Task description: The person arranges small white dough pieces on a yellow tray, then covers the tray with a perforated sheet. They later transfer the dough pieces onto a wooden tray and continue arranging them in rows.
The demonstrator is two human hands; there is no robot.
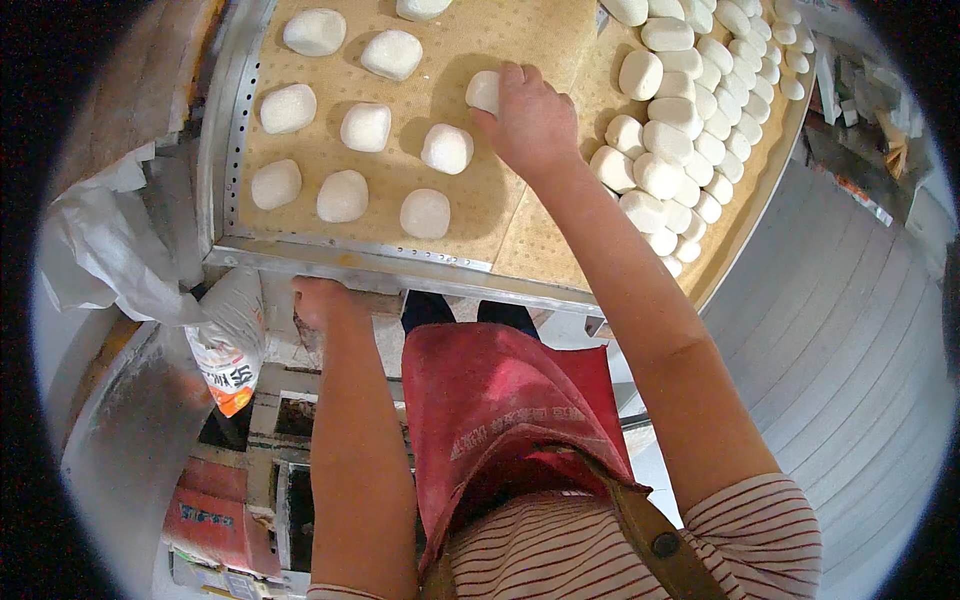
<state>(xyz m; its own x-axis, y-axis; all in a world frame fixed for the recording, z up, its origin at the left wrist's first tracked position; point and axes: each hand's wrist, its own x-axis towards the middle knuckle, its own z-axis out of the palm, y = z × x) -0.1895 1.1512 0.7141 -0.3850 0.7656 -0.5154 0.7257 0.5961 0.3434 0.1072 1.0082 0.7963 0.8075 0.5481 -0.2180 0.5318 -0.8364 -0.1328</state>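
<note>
My right hand (534, 116) grips a white dough piece (482, 91) over the tan perforated mat, its fingers partly covering the piece. To its left, several similar rounded dough pieces, such as one dough piece (448, 148), lie spaced apart in rows on the mat (337, 277). My left hand (324, 301) is curled just below the front rail of the metal tray (360, 255); its fingertips are hidden, and whether it grasps anything is unclear. Right of my right arm, many dough pieces (667, 142) sit packed close together, some touching.
A crumpled white plastic sheet (112, 240) and a printed sack (229, 345) hang at the left, beside the tray corner. A red apron (495, 397) covers my front. Grey ribbed panelling (832, 300) stands to the right. Red crates (214, 510) sit low at the left.
</note>
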